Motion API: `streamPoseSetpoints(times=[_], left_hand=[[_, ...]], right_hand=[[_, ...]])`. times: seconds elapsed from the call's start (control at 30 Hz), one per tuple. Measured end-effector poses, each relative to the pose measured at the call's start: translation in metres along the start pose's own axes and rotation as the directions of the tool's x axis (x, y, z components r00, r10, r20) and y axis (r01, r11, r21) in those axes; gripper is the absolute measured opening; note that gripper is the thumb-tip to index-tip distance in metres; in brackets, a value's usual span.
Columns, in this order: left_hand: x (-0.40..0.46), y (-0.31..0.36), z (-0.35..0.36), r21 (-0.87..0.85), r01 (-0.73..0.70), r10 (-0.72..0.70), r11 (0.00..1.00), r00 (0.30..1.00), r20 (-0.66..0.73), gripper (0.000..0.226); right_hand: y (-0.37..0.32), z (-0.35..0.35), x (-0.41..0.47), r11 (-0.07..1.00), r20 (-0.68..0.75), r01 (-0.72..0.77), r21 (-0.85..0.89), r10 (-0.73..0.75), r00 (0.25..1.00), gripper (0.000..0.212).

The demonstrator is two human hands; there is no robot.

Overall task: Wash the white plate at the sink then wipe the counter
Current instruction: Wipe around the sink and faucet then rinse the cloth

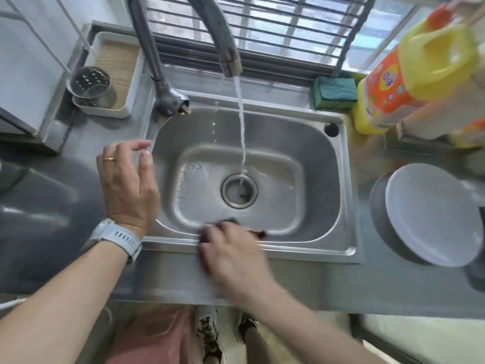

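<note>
White round plate (430, 214) is located on the grey counter (341, 282) to the right of the stainless-steel sink (328, 158), tilted, with its left edge resting on a dark round item that cannot be identified. Contact with either hand is not observed; the plate is well apart from both. Water is discharged in a thin stream from the curved metal tap (223, 40) directly onto the round drain strainer (238, 190) at the basin centre. The left hand (128, 185), bearing a gold ring and a pale grey wristwatch, is held at the left rim of the sink with fingers loosely spread and nothing gripped. The right hand (231, 256) is pressed on the near rim of the sink, with fingers closed over a dark brown cloth (231, 222), part of which is blurred. A green and yellow sponge (336, 91) is positioned on the ledge behind the sink, just beside a yellow detergent bottle with an orange label (385, 90). A perforated metal cup (90, 84) is seated in a white rectangular tray (131, 101) at the rear left.
</note>
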State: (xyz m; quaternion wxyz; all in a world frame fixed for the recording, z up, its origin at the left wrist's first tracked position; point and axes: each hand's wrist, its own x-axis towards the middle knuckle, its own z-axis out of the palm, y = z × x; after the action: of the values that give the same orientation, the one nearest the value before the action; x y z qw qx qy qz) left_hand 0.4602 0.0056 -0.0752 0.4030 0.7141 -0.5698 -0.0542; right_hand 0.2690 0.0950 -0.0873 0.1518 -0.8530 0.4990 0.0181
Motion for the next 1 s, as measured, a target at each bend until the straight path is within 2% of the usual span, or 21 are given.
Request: streamPoseSetpoints(times=[0.1, 0.17, 0.23, 0.3, 0.43, 0.5, 0.63, 0.7, 0.77, 0.9, 1.0], left_hand=[[-0.005, 0.003, 0.007, 0.019, -0.047, 0.047, 0.999, 0.999, 0.013, 0.023], [-0.007, 0.008, 0.010, 0.013, -0.046, 0.045, 0.999, 0.999, 0.008, 0.023], [-0.009, 0.015, 0.011, 0.003, -0.035, 0.035, 0.999, 0.999, 0.006, 0.023], [-0.010, 0.021, 0.013, -0.003, -0.027, 0.027, 1.000, 1.000, 0.009, 0.024], [-0.015, 0.028, 0.014, -0.031, -0.018, 0.020, 0.999, 0.999, 0.047, 0.027], [-0.018, 0.030, 0.012, -0.035, -0.013, 0.015, 0.999, 0.998, 0.064, 0.026], [-0.019, 0.028, 0.007, -0.022, -0.027, 0.029, 0.999, 0.997, 0.072, 0.026], [-0.020, 0.026, 0.007, -0.018, -0.044, 0.045, 0.999, 0.997, 0.067, 0.026], [-0.022, 0.022, 0.006, -0.012, -0.067, 0.067, 0.998, 0.994, 0.082, 0.027], [-0.026, 0.013, 0.005, 0.026, -0.108, 0.103, 0.994, 0.985, 0.137, 0.031], [-0.030, 0.003, 0.006, 0.090, -0.139, 0.116, 0.986, 0.968, 0.221, 0.035]], right_hand=[[-0.067, 0.016, 0.055, 0.988, 0.022, -0.108, 0.106, 0.106, 0.994, 0.057], [-0.066, 0.018, 0.055, 0.986, 0.037, -0.114, 0.123, 0.110, 0.993, 0.057], [-0.033, 0.012, 0.023, 0.990, -0.004, -0.069, 0.123, 0.070, 0.998, 0.053], [0.021, 0.003, -0.024, 0.991, -0.026, -0.086, 0.100, 0.089, 0.996, 0.048], [0.156, -0.026, -0.107, 0.964, -0.005, -0.183, -0.195, 0.185, 0.983, 0.049], [0.182, -0.033, -0.128, 0.958, -0.012, -0.188, -0.218, 0.190, 0.982, 0.051], [0.108, 0.006, -0.120, 0.912, -0.188, -0.404, -0.066, 0.387, 0.903, 0.057], [0.069, 0.021, -0.113, 0.937, -0.203, -0.347, -0.046, 0.331, 0.922, 0.059], [0.072, 0.016, -0.114, 0.963, -0.158, -0.265, -0.059, 0.253, 0.954, 0.059], [0.149, -0.020, -0.129, 0.950, -0.047, -0.262, -0.168, 0.258, 0.965, 0.054], [0.204, -0.046, -0.099, 0.934, 0.045, -0.158, -0.321, 0.181, 0.982, 0.051]])
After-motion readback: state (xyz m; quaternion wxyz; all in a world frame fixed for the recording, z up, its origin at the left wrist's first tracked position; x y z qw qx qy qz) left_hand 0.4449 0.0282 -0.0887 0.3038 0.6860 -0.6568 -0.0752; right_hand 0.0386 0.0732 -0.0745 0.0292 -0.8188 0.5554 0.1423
